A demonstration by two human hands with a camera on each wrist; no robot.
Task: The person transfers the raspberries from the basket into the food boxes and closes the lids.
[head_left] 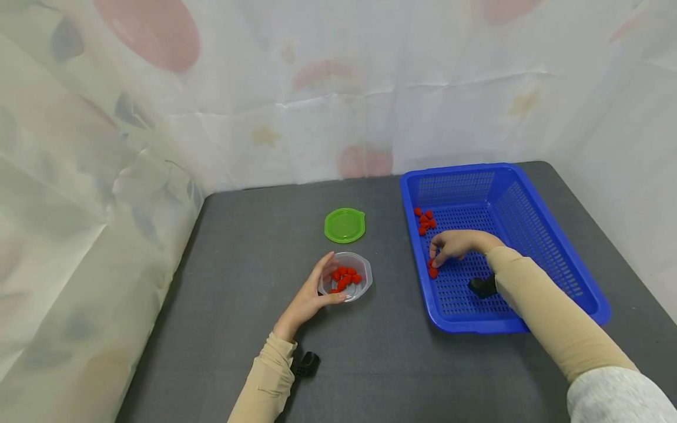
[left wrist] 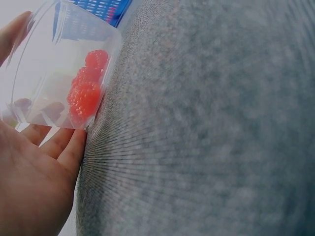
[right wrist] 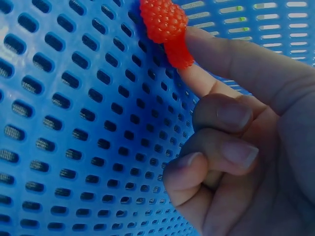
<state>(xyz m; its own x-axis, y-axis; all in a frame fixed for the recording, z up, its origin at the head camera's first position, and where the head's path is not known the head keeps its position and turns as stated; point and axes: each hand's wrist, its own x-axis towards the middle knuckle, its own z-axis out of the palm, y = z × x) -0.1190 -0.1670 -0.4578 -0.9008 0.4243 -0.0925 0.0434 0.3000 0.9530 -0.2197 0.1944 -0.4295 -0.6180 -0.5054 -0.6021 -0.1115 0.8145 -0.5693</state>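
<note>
Holding clear plastic tub w/ L hand; R grip pinches bumpy berry in slotted basket.

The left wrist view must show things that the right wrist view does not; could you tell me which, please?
Only the left wrist view shows the left hand and the clear container it holds, with red berries inside. Only the right wrist view shows the right hand, pinching a red berry. Both share red berries, the blue basket (a small part in the left wrist view) and the grey tabletop, which the right wrist view shows just through the basket.
</note>
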